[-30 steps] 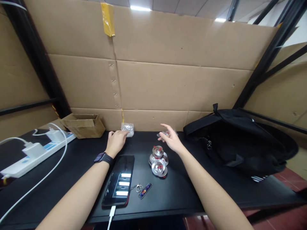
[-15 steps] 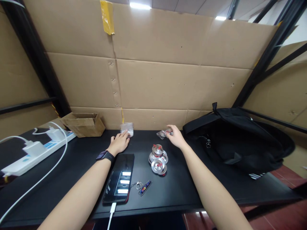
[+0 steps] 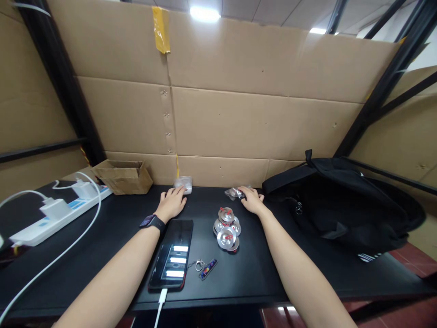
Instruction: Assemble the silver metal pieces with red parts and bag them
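My left hand (image 3: 171, 203), with a dark smartwatch on its wrist, lies palm down with its fingers stretched out. Its fingertips touch a small clear packet with something whitish inside (image 3: 184, 183) by the cardboard wall. At the back of the table, right of centre, my right hand (image 3: 251, 199) closes its fingers over a crinkled clear plastic packet (image 3: 234, 193). The fingers partly cover that packet, and its contents are unclear. Between my forearms sits a loose pile of shiny metal discs with red bits (image 3: 226, 238).
A black phone (image 3: 171, 255) with a white cable lies beside my left forearm, near a keychain (image 3: 208, 269). At left are a white power strip (image 3: 30, 233) and an open cardboard box (image 3: 126, 182). A black bag (image 3: 344, 205) fills the right side. Cardboard (image 3: 218, 123) walls the back.
My right hand has lowered and turned palm down over the plastic packet, its fingers further across it. The left hand stays at its packet. The view has shifted slightly.
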Action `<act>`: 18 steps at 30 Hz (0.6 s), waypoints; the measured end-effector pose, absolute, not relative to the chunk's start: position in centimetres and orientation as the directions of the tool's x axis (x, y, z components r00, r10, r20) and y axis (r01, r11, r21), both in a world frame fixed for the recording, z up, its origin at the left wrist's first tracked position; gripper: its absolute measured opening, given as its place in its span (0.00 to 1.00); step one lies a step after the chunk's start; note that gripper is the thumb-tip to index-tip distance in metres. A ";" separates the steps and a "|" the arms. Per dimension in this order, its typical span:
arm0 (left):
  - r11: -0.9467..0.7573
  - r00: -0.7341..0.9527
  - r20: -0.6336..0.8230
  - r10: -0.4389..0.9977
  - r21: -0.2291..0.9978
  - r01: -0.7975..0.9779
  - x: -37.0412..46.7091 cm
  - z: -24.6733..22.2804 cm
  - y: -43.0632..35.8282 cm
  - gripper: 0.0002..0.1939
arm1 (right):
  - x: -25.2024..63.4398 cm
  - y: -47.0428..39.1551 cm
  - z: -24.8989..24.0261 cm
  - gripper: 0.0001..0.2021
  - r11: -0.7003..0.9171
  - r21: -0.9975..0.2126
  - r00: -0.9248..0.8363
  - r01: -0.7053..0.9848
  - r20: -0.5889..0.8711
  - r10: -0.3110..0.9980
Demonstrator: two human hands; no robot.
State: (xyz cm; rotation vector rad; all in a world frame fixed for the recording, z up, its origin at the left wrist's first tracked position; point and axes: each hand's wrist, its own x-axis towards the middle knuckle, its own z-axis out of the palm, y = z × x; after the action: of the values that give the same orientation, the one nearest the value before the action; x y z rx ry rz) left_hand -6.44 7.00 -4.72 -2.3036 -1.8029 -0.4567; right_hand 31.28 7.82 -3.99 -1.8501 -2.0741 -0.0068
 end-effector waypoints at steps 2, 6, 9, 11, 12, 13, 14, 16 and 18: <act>-0.262 0.230 0.373 0.899 0.038 0.964 -6.3 -4.3 6.6 0.22 | 31.3 7.9 -4.0 0.30 0.149 -0.226 -0.085 0.963 0.270 0.959; -0.332 0.290 0.449 0.845 0.014 0.943 -5.6 -3.3 5.5 0.20 | 31.3 7.8 -3.9 0.32 0.162 -0.215 -0.098 0.963 0.282 0.955; -0.381 0.323 0.481 0.815 0.025 0.924 -5.0 -2.5 4.9 0.19 | 31.6 7.6 -3.7 0.36 0.185 -0.214 -0.120 0.959 0.284 0.951; -0.404 0.335 0.486 0.807 0.041 0.914 -4.7 -2.3 4.6 0.18 | 31.7 7.5 -3.5 0.35 0.209 -0.219 -0.144 0.953 0.278 0.950; -0.414 0.341 0.487 0.804 0.047 0.909 -4.6 -2.2 4.6 0.18 | 31.7 7.4 -3.4 0.33 0.219 -0.222 -0.155 0.950 0.274 0.949; -0.423 0.346 0.490 0.800 0.052 0.905 -4.6 -2.1 4.5 0.18 | 31.7 7.3 -3.2 0.30 0.224 -0.225 -0.160 0.948 0.270 0.949; -0.431 0.350 0.495 0.795 0.055 0.901 -4.5 -2.1 4.5 0.18 | 31.7 7.2 -3.1 0.28 0.225 -0.228 -0.161 0.947 0.267 0.950; -0.442 0.356 0.506 0.785 0.056 0.895 -4.5 -2.0 4.4 0.18 | 31.4 7.1 -2.9 0.25 0.223 -0.234 -0.158 0.946 0.267 0.951; -0.445 0.359 0.509 0.782 0.053 0.894 -4.5 -2.0 4.4 0.18 | 31.0 6.9 -2.7 0.22 0.224 -0.238 -0.156 0.945 0.275 0.949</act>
State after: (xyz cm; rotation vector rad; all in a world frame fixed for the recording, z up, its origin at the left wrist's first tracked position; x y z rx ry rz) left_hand -4.51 4.41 -2.02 -2.3876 -1.5032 -0.6966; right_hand 31.04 6.92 -2.67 -1.7547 -2.1424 0.0140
